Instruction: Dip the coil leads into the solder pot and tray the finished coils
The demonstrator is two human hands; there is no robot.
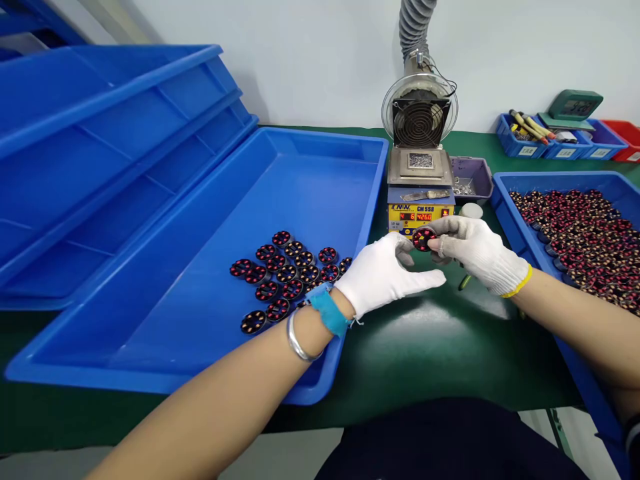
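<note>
My right hand (470,250), in a white glove with a yellow cuff, grips a round black part (424,239) with red and pink dots between thumb and fingers. Just left of that part is my left hand (387,273), also white-gloved; its fingers are apart, the thumb stretched to the right, and the fingertips are close to the part's edge. Whether they touch it is hard to see. Behind both hands stands a CM 558 solder pot (421,212) with a lit red display. Similar round parts (287,273) lie in the blue tray (200,267) at left.
A blue tray (515,230) full of such parts is at the right. Behind it are small blue bins (527,148), a red bin (625,140) and a green clock (575,105). A purple bin (475,177) sits beside the pot. Stacked blue trays (115,133) rise at the left.
</note>
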